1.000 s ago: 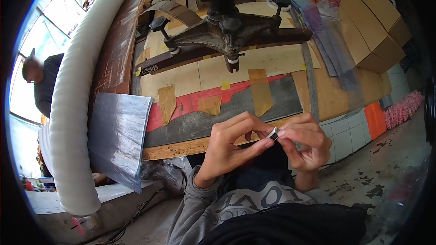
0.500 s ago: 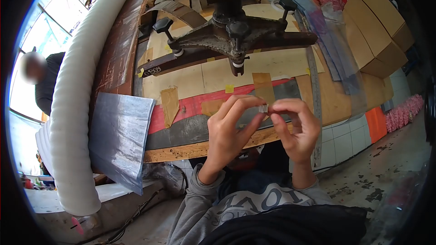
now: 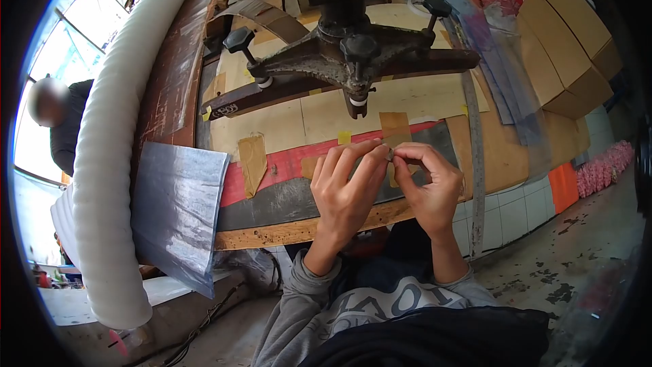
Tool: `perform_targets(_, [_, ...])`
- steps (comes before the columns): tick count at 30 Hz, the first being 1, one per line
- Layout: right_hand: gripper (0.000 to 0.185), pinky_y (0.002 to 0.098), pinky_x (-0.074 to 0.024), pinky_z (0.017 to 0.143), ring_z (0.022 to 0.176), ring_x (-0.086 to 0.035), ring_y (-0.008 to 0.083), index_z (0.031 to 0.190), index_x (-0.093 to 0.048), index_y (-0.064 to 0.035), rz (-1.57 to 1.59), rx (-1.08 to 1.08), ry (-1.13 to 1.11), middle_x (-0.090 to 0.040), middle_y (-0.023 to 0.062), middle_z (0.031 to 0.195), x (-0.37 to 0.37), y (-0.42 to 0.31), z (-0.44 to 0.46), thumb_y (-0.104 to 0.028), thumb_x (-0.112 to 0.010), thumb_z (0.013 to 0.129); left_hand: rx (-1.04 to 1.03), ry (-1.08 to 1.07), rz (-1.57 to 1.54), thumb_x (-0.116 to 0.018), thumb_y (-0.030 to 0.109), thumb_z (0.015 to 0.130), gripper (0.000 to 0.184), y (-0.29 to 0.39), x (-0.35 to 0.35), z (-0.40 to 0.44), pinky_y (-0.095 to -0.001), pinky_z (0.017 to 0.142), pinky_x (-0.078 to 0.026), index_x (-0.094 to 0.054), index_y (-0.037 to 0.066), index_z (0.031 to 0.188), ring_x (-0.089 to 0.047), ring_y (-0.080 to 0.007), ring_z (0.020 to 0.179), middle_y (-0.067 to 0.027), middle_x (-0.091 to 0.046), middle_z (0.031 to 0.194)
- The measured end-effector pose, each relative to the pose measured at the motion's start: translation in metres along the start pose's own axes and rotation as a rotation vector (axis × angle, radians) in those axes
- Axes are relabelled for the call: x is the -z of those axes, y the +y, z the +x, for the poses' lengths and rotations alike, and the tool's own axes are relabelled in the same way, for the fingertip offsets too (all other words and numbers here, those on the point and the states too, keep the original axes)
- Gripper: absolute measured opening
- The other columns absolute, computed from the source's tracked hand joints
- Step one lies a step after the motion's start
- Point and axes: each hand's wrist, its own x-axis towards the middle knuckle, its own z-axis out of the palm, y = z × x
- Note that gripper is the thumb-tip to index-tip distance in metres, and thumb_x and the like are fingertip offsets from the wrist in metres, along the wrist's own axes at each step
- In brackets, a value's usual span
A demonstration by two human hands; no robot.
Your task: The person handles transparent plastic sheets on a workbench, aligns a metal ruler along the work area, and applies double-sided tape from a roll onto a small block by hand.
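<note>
Between the fingertips of both hands is a small, shiny, clear-looking piece point(image 3: 390, 154), too small to name and mostly covered by fingers. My left hand point(image 3: 346, 187) is closed in a pinch at its left side, back of the hand up. From the right, my right hand point(image 3: 432, 183) pinches it between thumb and index finger. Both hands are held over the front part of the worktable, above its dark and red strip point(image 3: 292, 165). Beyond them stands a dark metal press head point(image 3: 356, 61) with black knobs and a long crossbar.
A long white foam roll point(image 3: 112, 143) and a stack of clear plastic sheets point(image 3: 180, 197) lie at the left. A metal ruler point(image 3: 478, 183) hangs over the right front edge. Cardboard boxes point(image 3: 564, 47) stand at the right. Another person point(image 3: 71, 119) is at the far left.
My left hand has turned so its back faces up more, and its fingers now cover most of the small piece. Both hands have shifted slightly, with the fingertips closer together.
</note>
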Motion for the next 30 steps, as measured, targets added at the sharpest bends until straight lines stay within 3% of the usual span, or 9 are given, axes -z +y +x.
perform_targets(6, [0.016,0.0292,-0.0506,0.067,0.077,-0.066,0.0229,0.086,-0.060,0.0002,-0.094,0.091,0.031,-0.065,0.0111,0.085,-0.002,0.002,0.000,0.004,-0.067,0.072,0.013,0.014,-0.037,-0.073,-0.001,0.064,0.025,0.001,-0.002,0.000,-0.0298,0.064,-0.047,-0.065,0.006,0.087,-0.060,-0.0197,0.073,-0.0038,-0.065,0.086])
perform_targets(12, [0.012,0.0279,-0.0491,0.067,0.071,-0.063,0.0209,0.084,-0.058,-0.0001,-0.063,0.078,0.035,-0.064,0.0101,0.081,-0.003,0.003,0.002,0.003,-0.064,0.073,0.027,0.005,-0.085,-0.073,-0.002,0.065,0.026,0.002,-0.002,0.000,-0.0298,0.063,-0.049,-0.065,0.005,0.088,-0.061,-0.0207,0.072,-0.0056,-0.065,0.086])
perform_targets(18, [0.008,0.0239,-0.0468,0.067,0.069,-0.059,0.0106,0.084,-0.057,0.0001,0.206,-0.150,-0.042,-0.062,0.0059,0.075,-0.002,0.013,0.002,0.001,-0.061,0.077,0.107,-0.036,-0.185,-0.069,-0.002,0.069,0.025,0.004,0.001,0.001,-0.0317,0.064,-0.049,-0.062,0.004,0.093,-0.060,-0.0231,0.074,-0.0058,-0.063,0.087])
perform_targets(21, [0.006,0.0221,-0.0458,0.066,0.070,-0.056,0.0065,0.083,-0.057,0.0013,0.310,-0.269,-0.083,-0.060,0.0025,0.073,0.001,0.010,0.003,0.000,-0.060,0.079,0.230,-0.103,-0.272,-0.070,-0.004,0.069,0.024,0.005,0.005,0.001,-0.0271,0.067,-0.050,-0.064,0.003,0.091,-0.063,-0.0197,0.075,-0.0085,-0.066,0.091])
perform_targets(30, [0.002,0.0200,-0.0451,0.065,0.071,-0.054,0.0056,0.084,-0.054,0.0009,0.458,-0.373,-0.041,-0.056,0.0013,0.075,0.003,0.008,0.001,-0.001,-0.056,0.084,0.536,-0.139,-0.795,-0.060,-0.008,0.081,0.023,-0.003,0.006,-0.008,-0.0256,0.082,-0.047,-0.054,-0.003,0.102,-0.059,-0.0129,0.092,-0.0117,-0.062,0.104])
